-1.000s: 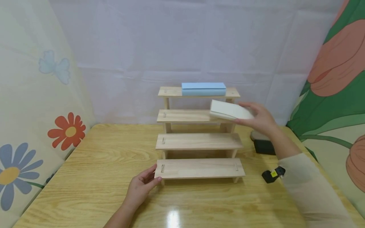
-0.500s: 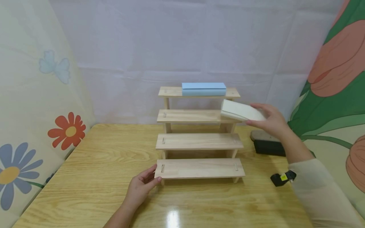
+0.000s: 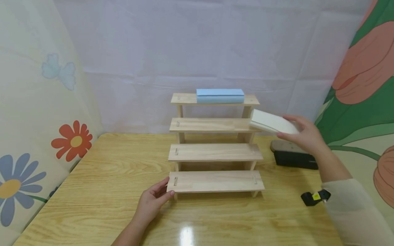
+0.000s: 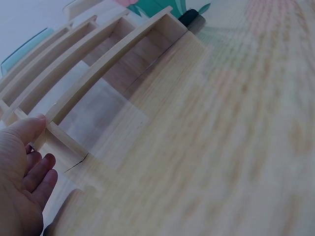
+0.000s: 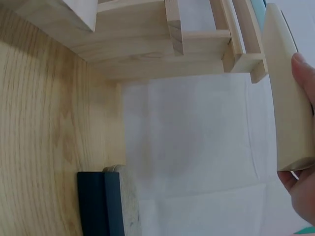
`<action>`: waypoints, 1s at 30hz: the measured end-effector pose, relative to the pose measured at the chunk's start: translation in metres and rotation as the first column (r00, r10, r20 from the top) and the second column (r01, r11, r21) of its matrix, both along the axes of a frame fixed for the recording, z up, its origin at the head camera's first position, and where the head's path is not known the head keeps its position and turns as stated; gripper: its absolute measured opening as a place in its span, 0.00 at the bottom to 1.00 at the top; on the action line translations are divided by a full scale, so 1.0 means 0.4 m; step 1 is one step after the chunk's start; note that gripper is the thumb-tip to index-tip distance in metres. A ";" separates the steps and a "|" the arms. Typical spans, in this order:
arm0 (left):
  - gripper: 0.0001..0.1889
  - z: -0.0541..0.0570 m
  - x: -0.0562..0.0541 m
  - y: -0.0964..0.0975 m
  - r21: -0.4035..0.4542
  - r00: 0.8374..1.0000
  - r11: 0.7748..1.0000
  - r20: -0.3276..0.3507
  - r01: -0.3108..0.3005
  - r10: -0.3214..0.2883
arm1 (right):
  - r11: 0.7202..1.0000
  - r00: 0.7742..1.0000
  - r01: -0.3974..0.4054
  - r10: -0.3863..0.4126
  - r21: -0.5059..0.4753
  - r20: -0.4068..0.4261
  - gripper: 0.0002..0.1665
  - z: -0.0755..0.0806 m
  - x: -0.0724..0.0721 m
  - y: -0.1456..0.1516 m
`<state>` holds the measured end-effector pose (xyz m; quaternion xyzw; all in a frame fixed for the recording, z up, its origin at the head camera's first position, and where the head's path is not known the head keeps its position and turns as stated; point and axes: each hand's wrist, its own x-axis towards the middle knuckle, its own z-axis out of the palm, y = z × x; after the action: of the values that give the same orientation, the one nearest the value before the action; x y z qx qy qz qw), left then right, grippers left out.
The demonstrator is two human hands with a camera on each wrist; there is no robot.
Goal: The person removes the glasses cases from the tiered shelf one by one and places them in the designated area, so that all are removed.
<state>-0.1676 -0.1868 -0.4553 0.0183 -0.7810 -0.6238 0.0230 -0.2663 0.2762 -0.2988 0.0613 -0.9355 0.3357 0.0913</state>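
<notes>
My right hand grips a white glasses case by its right end, thumb on the near side and fingers on the far side. The case is held tilted in the air, by the right end of the second shelf from the top. My left hand holds the left end of the lowest shelf of a stepped wooden stand, its thumb against the shelf's corner in the left wrist view. A light blue case lies on the top shelf.
A black case and a brownish-grey case lie on the table right of the stand. The wooden table extends left and in front. White cloth hangs behind; printed curtains stand at both sides.
My right hand has moved right and slightly down with the white glasses case, away from the shelves. More of the black case now shows. My left hand stays in place.
</notes>
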 end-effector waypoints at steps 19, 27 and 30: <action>0.28 0.002 -0.002 0.002 -0.022 1.000 1.000 -0.007 -0.005 0.005 | 0.998 0.999 0.054 -0.054 -0.012 0.007 0.47 -0.049 0.047 0.088; 0.28 -0.003 -0.005 -0.001 -0.012 1.000 1.000 -0.008 -0.001 0.001 | 0.995 0.995 0.091 -0.093 0.029 0.044 0.48 -0.077 0.063 0.119; 0.29 -0.004 -0.004 -0.002 -0.013 1.000 1.000 -0.008 0.001 -0.001 | 0.994 0.993 0.100 -0.102 0.043 0.055 0.48 -0.091 0.069 0.131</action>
<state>-0.1693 -0.1878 -0.4570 0.0151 -0.7850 -0.6187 0.0259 -0.2385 0.3287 -0.3353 0.0061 -0.9462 0.3134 0.0802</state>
